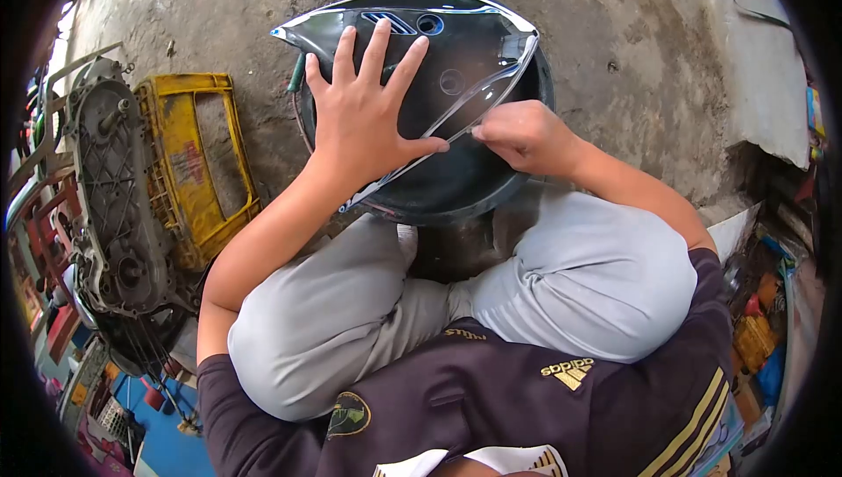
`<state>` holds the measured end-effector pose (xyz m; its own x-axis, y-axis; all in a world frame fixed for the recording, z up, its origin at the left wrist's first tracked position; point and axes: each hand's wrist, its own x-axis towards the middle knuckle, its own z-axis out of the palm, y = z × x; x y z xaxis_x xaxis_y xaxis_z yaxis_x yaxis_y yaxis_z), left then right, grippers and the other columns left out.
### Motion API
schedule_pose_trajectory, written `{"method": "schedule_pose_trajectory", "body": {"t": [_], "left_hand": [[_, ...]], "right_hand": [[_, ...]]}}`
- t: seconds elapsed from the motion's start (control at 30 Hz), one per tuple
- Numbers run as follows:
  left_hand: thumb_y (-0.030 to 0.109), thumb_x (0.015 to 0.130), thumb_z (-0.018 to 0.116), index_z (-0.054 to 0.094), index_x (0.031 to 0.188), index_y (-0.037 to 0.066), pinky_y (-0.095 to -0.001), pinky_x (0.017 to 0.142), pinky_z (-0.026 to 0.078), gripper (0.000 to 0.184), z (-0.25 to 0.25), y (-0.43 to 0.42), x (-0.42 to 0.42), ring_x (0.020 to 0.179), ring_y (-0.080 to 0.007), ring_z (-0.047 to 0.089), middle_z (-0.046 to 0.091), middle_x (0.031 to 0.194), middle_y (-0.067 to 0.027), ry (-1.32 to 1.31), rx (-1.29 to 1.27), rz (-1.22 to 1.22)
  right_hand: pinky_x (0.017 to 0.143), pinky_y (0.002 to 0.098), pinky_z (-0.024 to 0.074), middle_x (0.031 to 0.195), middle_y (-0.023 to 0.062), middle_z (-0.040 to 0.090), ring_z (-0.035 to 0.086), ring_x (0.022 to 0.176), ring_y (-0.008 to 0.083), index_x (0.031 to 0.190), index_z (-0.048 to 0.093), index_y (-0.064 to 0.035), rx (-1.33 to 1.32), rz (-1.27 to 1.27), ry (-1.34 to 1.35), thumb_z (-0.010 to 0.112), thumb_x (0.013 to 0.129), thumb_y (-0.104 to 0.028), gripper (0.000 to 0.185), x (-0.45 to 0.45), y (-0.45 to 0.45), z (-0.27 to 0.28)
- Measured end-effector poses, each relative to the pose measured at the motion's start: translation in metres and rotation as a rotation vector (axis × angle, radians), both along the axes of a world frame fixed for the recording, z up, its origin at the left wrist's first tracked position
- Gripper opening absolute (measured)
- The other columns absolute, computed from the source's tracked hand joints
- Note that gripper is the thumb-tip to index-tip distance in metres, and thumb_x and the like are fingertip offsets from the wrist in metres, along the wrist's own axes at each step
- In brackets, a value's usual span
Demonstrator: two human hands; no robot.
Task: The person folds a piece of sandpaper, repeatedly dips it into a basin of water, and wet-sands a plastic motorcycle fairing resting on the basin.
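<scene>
A glossy dark panel [447,60] with a shiny, light-reflecting rim lies across a round black basin [465,183]. My left hand [364,109] rests flat on the panel's left part, its fingers spread and the thumb reaching over the lower edge. At that same lower edge, to the right of the thumb, my right hand [526,135] is closed in a pinch. Whatever its fingertips hold is too small to make out. A round hole and a slotted vent show near the panel's top edge.
A yellow plastic crate [195,161] and a grey metal engine casing [114,188] stand at the left. The basin is on a stained concrete floor [623,65]. Mixed parts lie at the right edge. A green-handled tool [296,74] is beside the basin.
</scene>
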<state>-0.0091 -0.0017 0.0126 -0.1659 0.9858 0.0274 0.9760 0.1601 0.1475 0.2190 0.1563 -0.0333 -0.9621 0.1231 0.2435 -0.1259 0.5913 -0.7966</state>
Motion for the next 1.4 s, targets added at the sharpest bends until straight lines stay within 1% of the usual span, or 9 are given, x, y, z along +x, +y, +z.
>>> {"method": "schedule_pose_trajectory", "body": {"t": [0.2,0.27,0.4,0.53,0.7,0.93,1.03,1.1,1.4], "left_hand": [[0.08,0.058,0.085,0.046,0.163,0.031,-0.0777,0.11,0.031,0.122,-0.0004,-0.0009,-0.0006,0.151,-0.0467,0.037,0.04,0.167,-0.016,0.006,0.024,-0.012],[0.081,0.058,0.085,0.045,0.163,0.031,-0.0777,0.11,0.031,0.122,0.0003,0.0001,-0.0011,0.15,-0.0468,0.038,0.04,0.167,-0.016,0.003,0.028,-0.013],[0.081,0.059,0.085,0.046,0.163,0.031,-0.0775,0.109,0.031,0.122,0.0005,0.001,-0.0007,0.149,-0.0468,0.038,0.041,0.167,-0.016,0.022,0.013,-0.033],[0.081,0.059,0.085,0.047,0.162,0.029,-0.0768,0.108,0.032,0.122,0.0018,0.0027,-0.0001,0.148,-0.0466,0.039,0.041,0.166,-0.0165,0.035,0.004,-0.038],[0.082,0.057,0.085,0.046,0.162,0.027,-0.077,0.109,0.031,0.125,0.0026,0.0046,0.0022,0.149,-0.0474,0.038,0.043,0.164,-0.0175,0.05,-0.013,-0.027],[0.082,0.057,0.085,0.045,0.163,0.028,-0.0772,0.109,0.03,0.125,0.0041,0.0054,0.0052,0.149,-0.0483,0.038,0.042,0.165,-0.0186,0.068,-0.038,-0.029],[0.081,0.057,0.086,0.045,0.164,0.028,-0.077,0.11,0.03,0.126,0.0039,0.0066,0.0067,0.149,-0.048,0.038,0.041,0.166,-0.0187,0.073,-0.041,-0.023],[0.081,0.056,0.087,0.044,0.164,0.028,-0.0766,0.11,0.03,0.127,0.0035,0.0059,0.0062,0.15,-0.047,0.038,0.041,0.166,-0.0187,0.072,-0.033,-0.015],[0.079,0.058,0.087,0.047,0.161,0.028,-0.0786,0.107,0.031,0.123,0.0025,0.0065,0.0053,0.149,-0.048,0.038,0.041,0.164,-0.0188,0.051,0.0,-0.032]], "right_hand": [[0.066,0.0448,0.0545,0.083,0.0139,0.068,0.069,0.077,0.0368,0.096,0.067,-0.0016,0.004,0.011,0.037,0.075,0.089,-0.003,0.01,0.0034,-0.0001,-0.0022],[0.069,0.0418,0.0576,0.089,0.015,0.073,0.072,0.08,0.0356,0.099,0.07,-0.0013,-0.009,0.048,-0.012,0.077,0.085,0.004,0.017,0.0044,0.0026,-0.002],[0.068,0.0417,0.0566,0.088,0.0148,0.072,0.072,0.079,0.0353,0.098,0.069,-0.0011,-0.087,0.028,0.008,0.076,0.086,0.004,0.015,0.0038,0.0036,0.0004],[0.068,0.0432,0.0548,0.085,0.0144,0.068,0.069,0.078,0.0378,0.098,0.067,-0.0016,-0.118,-0.069,0.042,0.074,0.09,0.0,0.011,0.0027,-0.0013,-0.0046],[0.065,0.0456,0.051,0.079,0.0148,0.061,0.065,0.074,0.0387,0.093,0.062,-0.0025,-0.062,0.001,-0.051,0.072,0.093,-0.004,0.01,0.0035,-0.0004,0.0028],[0.065,0.0461,0.0507,0.08,0.0149,0.062,0.065,0.074,0.039,0.093,0.062,-0.0028,-0.112,-0.049,0.016,0.072,0.093,-0.006,0.011,0.003,-0.0036,-0.0045],[0.066,0.0466,0.0518,0.081,0.0147,0.064,0.066,0.075,0.039,0.093,0.063,-0.0028,-0.125,-0.147,0.069,0.072,0.092,-0.005,0.01,0.0032,-0.004,-0.0057],[0.067,0.0468,0.0531,0.082,0.0148,0.064,0.067,0.077,0.039,0.094,0.063,-0.0025,-0.112,-0.057,0.068,0.072,0.093,-0.005,0.009,0.0026,-0.0027,-0.0038],[0.07,0.0472,0.0541,0.086,0.0158,0.066,0.068,0.081,0.0389,0.097,0.065,-0.0023,-0.105,-0.045,-0.002,0.071,0.094,-0.006,0.008,0.0058,-0.0011,-0.0035]]}}
